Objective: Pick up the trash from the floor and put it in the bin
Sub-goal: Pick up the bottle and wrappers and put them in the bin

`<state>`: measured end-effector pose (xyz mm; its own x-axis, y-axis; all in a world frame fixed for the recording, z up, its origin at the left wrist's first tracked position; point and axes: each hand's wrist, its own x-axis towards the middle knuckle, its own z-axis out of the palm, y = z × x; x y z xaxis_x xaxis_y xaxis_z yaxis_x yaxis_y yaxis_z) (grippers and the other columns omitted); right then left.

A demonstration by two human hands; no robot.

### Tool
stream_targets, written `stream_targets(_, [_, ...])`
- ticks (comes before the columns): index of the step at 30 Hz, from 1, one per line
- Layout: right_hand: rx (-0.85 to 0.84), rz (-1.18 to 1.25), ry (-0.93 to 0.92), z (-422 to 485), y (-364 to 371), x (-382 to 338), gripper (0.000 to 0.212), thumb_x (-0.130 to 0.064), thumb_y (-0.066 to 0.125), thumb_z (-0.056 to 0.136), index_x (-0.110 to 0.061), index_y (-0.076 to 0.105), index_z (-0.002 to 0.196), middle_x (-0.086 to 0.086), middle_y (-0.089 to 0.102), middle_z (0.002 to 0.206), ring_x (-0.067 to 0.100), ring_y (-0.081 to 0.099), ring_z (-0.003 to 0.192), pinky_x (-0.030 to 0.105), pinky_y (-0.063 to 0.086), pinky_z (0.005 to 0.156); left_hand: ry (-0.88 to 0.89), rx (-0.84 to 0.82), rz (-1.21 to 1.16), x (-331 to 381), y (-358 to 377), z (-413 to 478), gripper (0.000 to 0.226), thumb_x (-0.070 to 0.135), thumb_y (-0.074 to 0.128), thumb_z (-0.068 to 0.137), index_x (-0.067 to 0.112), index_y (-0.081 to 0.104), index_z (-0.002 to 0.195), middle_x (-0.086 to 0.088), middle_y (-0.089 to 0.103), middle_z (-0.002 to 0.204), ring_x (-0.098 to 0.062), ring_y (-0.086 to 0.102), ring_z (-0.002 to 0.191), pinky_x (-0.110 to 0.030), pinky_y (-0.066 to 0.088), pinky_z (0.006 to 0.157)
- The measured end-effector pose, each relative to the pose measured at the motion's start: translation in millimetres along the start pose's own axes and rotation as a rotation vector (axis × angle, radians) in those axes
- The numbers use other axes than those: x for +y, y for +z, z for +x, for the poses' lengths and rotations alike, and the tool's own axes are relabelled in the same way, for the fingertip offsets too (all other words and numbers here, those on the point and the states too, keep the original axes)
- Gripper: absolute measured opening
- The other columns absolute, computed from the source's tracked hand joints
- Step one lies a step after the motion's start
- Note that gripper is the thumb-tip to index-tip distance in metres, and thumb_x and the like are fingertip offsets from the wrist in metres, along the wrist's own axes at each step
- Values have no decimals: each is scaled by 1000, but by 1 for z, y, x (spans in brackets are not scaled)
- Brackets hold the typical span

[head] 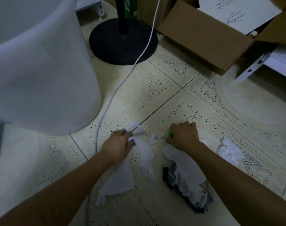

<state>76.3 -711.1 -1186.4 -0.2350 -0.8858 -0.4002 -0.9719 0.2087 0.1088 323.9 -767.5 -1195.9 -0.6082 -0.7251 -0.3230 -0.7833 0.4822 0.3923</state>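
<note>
While left hand [117, 144] pinches paper [145, 154], right hand [183, 136] grips green scrap [170, 133].

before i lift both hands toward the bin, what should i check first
1. Left hand has a grip on the white scrap: ok, its fingers curl round it.
2. Right hand has a grip on the green piece: cannot tell, the hand covers most of it.
3. White cable is clear of the lift: not ok, it runs right beside the left hand and might snag.
4. Bin is close: ok, it stands just to the left.
5. Bin opening is free: cannot tell, out of view.
6. Floor is done: not ok, the crumpled tissue and dark wrapper still lie there.
</note>
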Motion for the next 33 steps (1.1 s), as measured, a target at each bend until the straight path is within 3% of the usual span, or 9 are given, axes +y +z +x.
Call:
stream_targets(4, [-4,8,-11,2,2,-3,64,-65,54,78,-22,50,125,7,59,120,28,51,113,42,29,100,-2,30,-143,-3,-18,1,27,31,40,98,23,62,83,-3,65,86,-22,61,76,-27,44,59])
stream_targets(6, [-25,8,18,-2,1,-1,75,-72,57,71,-21,48,126,9,56,124,30,49,117,46,28,103,-34,84,-122,-2,-30,1,32,36,39,98,21,61,82,-4,64,77,-20,58,65,-25,37,53])
stream_targets(11, [-44,-18,62,-7,3,9,52,-56,56,81,-18,55,116,6,60,112,26,55,104,39,33,95,-56,208,-53,4,-53,6,32,36,42,96,14,57,78,-8,62,67,-29,60,64,-29,42,53])
stream_targets(14, [-44,239,98,-14,-1,9,46,-41,61,81,-19,49,119,10,55,113,29,55,101,39,38,90,-7,230,-38,14,-66,5,29,32,45,94,14,59,79,-9,64,67,-30,60,64,-28,39,51])
stream_targets(18, [0,579,35,-26,-14,8,41,-23,68,80,-16,47,114,16,53,107,30,56,86,33,45,68,24,269,-45,22,-76,1,28,32,46,94,15,57,76,-6,63,67,-26,57,62,-27,35,51])
stream_targets(22, [6,732,40,-41,-19,10,40,-28,71,78,-17,42,103,8,59,91,20,55,70,30,41,57,37,275,-47,27,-79,-6,28,33,46,94,17,59,75,-5,63,68,-24,58,63,-26,35,52])
stream_targets(26, [76,865,79,-54,-24,11,46,-36,78,72,-18,46,100,6,62,93,23,60,81,34,47,67,73,276,-17,33,-85,-12,31,34,44,95,14,62,80,-6,67,72,-24,59,65,-29,44,54])
stream_targets(28, [150,951,115,-59,-32,8,45,-38,82,66,-22,49,92,2,62,87,17,56,74,31,43,60,107,275,-26,38,-96,-14,31,32,43,96,12,63,82,-7,69,74,-25,62,66,-34,51,58])
stream_targets(33, [180,1179,63,-71,-76,3,28,-22,78,77,-19,53,89,10,66,92,19,68,59,31,51,54,187,293,-123,57,-148,-19,22,22,44,95,18,65,99,-7,70,79,-19,62,62,-36,56,56])
